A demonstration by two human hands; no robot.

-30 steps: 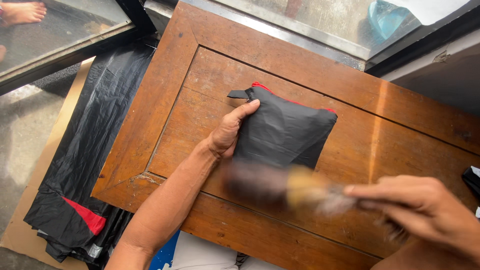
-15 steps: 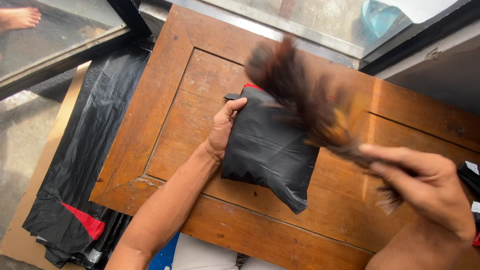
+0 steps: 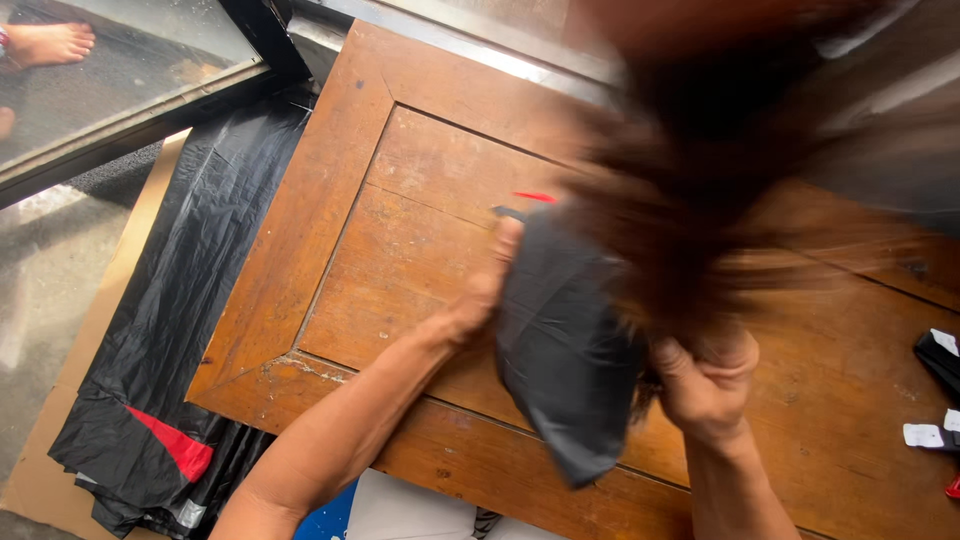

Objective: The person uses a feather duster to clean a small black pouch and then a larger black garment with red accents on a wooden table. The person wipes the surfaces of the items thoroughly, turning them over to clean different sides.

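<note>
My left hand (image 3: 485, 285) grips the upper left edge of a black fabric pouch (image 3: 565, 350) with red trim, lifting its near end off the wooden table (image 3: 340, 230). My right hand (image 3: 705, 385) is closed around the handle of a brown feather duster (image 3: 690, 190). The duster's feathers are raised close to the camera and blurred, hiding the right part of the pouch and much of the table behind.
A black plastic sheet with a red patch (image 3: 170, 330) lies on the floor left of the table. A glass panel in a dark frame (image 3: 130, 70) lies at top left, with another person's bare foot (image 3: 50, 42) on it. Small black and white items (image 3: 935, 395) sit at the table's right edge.
The duster has swung from low over the table's near edge up toward the camera. The pouch has been turned and lifted at its near end, and my right hand moved in beside it.
</note>
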